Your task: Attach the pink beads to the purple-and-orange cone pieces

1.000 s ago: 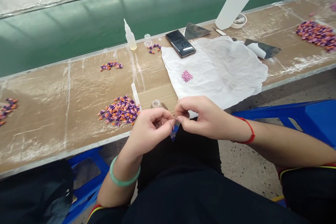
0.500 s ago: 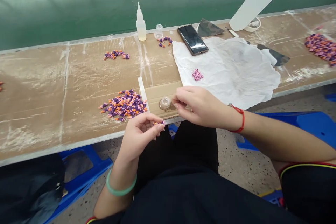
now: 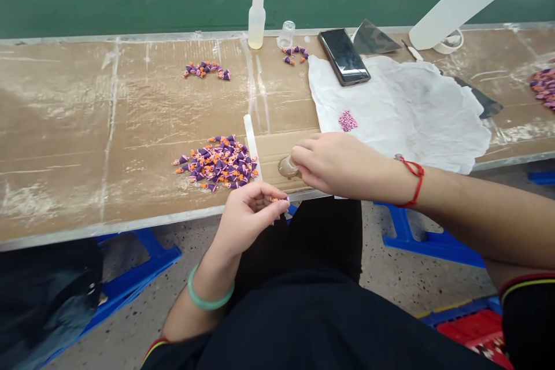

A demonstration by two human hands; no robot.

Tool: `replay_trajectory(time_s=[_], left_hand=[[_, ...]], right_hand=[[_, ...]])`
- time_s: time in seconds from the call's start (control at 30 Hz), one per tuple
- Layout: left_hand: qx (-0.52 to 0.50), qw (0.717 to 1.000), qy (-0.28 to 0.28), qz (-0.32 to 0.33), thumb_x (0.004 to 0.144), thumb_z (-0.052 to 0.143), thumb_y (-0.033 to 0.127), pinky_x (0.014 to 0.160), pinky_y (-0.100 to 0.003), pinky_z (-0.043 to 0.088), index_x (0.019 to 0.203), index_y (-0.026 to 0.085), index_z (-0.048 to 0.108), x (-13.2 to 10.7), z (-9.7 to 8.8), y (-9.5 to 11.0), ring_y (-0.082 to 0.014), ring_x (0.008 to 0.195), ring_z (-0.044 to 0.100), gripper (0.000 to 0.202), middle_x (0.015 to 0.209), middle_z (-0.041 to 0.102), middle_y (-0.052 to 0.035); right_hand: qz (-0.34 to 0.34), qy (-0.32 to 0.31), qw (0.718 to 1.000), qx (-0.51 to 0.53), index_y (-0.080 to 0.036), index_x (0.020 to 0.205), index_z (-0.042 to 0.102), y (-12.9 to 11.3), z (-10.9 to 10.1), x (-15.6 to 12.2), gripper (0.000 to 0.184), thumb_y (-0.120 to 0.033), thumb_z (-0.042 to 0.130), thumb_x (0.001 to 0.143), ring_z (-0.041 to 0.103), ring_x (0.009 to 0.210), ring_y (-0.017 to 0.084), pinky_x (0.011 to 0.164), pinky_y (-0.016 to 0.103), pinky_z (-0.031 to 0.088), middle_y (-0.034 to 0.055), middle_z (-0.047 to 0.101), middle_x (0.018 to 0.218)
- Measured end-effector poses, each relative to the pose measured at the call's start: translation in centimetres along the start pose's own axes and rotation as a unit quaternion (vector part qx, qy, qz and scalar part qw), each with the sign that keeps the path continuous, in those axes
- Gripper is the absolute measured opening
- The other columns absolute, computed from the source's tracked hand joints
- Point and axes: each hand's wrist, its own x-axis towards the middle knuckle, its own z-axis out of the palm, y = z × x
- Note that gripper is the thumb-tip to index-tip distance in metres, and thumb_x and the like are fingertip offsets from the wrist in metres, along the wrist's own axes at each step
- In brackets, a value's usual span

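My left hand pinches a small purple, orange and pink figurine between thumb and fingertips, just off the table's front edge. My right hand is closed at a small round clear pot and covers its right side. Whatever its fingertips hold is hidden. The pot stands on a cardboard piece. Left of it lie a white strip and a heap of similar figurines. Beyond my right hand, tiny pink pieces are piled on a white cloth-like sheet.
Along the back stand a dropper bottle and a clear cup, with figurine rows nearby. A phone rests partly on the sheet. A tape roll and a white-handled tool lie back right. Blue stools are below.
My right hand has moved onto the small pot and now hides part of it. My left hand still pinches the figurine. The whole view has shifted slightly.
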Motion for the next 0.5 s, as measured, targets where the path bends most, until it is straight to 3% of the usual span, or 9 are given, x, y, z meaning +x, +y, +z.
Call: replay_trajectory(time_s=[0.33, 0.43, 0.5], left_hand=[[-0.009, 1.0, 0.002, 0.018, 0.07, 0.084, 0.021, 0.046, -0.016, 0.047, 0.072, 0.015, 0.073, 0.2, -0.1, -0.3, -0.0068, 0.046, 0.058, 0.013, 0.057, 0.068, 0.0002], [-0.034, 0.998, 0.03, 0.044, 0.069, 0.087, 0.024, 0.044, -0.015, 0.048, 0.073, 0.015, 0.074, 0.2, 0.1, -0.5, -0.0078, 0.048, 0.061, 0.017, 0.06, 0.07, -0.0005], [-0.069, 0.993, 0.058, 0.072, 0.069, 0.089, 0.029, 0.043, -0.014, 0.05, 0.074, 0.016, 0.074, 0.1, 0.4, -0.4, -0.0092, 0.05, 0.065, 0.02, 0.064, 0.073, -0.0011]], right_hand=[[0.0, 0.009, 1.0, -0.002, -0.016, 0.076, 0.057, 0.0, -0.3, 0.1, 0.013, -0.015, 0.051, 0.088, 0.05, 0.062, 0.019, 0.058, 0.029, 0.023, 0.007, 0.061, 0.069], [0.013, 0.05, 0.996, 0.066, -0.017, 0.073, 0.053, 0.1, -0.8, -0.4, 0.014, -0.016, 0.049, 0.087, 0.047, 0.06, 0.016, 0.057, 0.029, 0.024, 0.0051, 0.058, 0.067], [0.021, 0.071, 0.984, 0.165, -0.019, 0.071, 0.049, 0.1, -1.2, -1.0, 0.016, -0.017, 0.049, 0.087, 0.043, 0.057, 0.014, 0.056, 0.027, 0.026, 0.0014, 0.053, 0.063]])
